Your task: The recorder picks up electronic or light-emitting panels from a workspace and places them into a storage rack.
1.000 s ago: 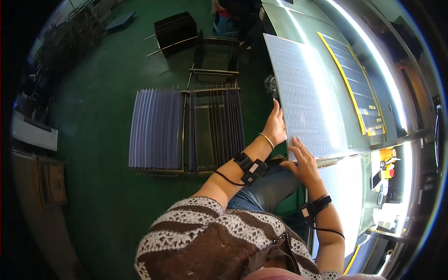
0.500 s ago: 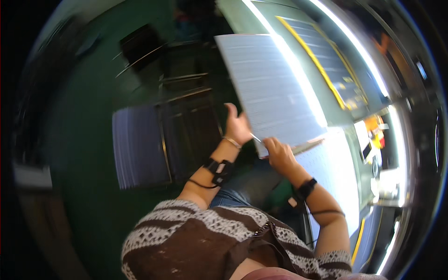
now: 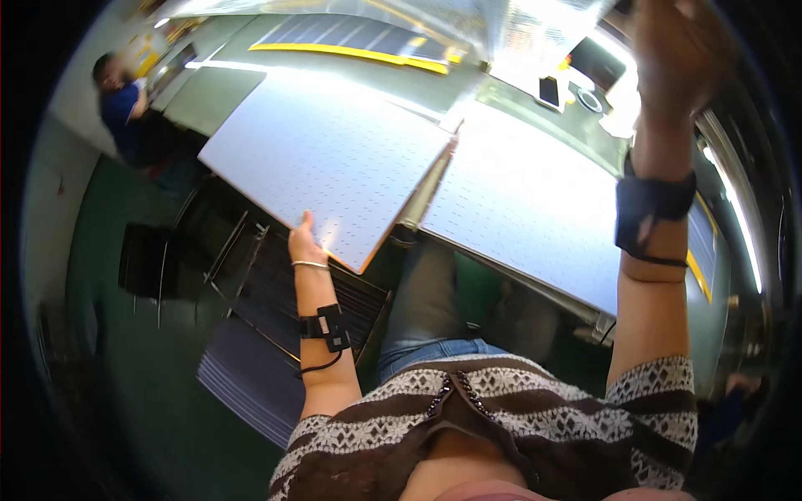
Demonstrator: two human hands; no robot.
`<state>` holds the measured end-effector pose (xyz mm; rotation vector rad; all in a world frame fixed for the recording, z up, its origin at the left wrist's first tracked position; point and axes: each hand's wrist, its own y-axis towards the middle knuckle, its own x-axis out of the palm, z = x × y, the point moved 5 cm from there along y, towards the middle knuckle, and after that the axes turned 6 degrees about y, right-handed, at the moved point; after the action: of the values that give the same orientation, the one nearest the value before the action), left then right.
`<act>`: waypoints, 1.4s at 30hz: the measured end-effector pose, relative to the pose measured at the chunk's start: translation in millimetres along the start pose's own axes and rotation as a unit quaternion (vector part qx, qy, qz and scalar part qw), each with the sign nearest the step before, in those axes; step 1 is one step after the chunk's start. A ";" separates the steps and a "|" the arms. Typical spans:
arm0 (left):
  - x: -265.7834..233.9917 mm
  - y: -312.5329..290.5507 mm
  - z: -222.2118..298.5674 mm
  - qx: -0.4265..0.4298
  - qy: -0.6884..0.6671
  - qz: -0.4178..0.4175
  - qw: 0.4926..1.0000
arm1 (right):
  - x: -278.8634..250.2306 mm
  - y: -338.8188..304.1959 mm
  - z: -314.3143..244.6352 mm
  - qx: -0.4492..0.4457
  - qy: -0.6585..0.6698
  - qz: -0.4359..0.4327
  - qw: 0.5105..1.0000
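Note:
A large pale perforated board (image 3: 326,159) stretches across the left-centre, its near corner jutting past the bench edge. My left hand (image 3: 306,245) is at the board's near edge; its thumb shows at the top side, and the other fingers are largely hidden at the rim. A second pale board (image 3: 526,196), dotted with small slots, lies to the right across a narrow gap. High at the upper right, close to the camera, my right hand (image 3: 681,58) is raised and smeared, so its fingers cannot be read. Shiny translucent sheeting (image 3: 543,29) shows left of it.
A dark rack (image 3: 288,284) and a dark ribbed panel (image 3: 242,376) stand low at left, near a black chair (image 3: 149,259). A phone (image 3: 549,92) and white ring (image 3: 590,101) lie at the back right. Yellow-edged panels (image 3: 351,37) line the far side; another person (image 3: 125,104) is far left.
My view has turned, bringing the second board into fuller sight. My right hand has left the first board's corner and risen to the upper right. My left hand stays by the board's edge.

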<state>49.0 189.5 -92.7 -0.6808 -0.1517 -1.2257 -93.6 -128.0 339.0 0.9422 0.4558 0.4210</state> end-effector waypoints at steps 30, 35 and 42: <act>184.3 -18.9 -53.3 0.071 0.499 -0.411 0.759 | -285.6 -394.9 -262.0 0.827 -0.277 -0.174 0.457; 172.0 -9.9 -52.5 0.060 0.505 -0.400 0.762 | -279.0 -377.4 -257.2 0.780 -0.300 -0.228 0.499; 165.2 -10.9 -54.5 0.046 0.510 -0.393 0.764 | -285.2 -374.5 -259.6 0.810 -0.272 -0.186 0.484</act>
<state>84.5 22.9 -55.9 0.2803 0.4686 -2.2307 -416.5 -301.0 -54.5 2.6384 0.3438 -1.0310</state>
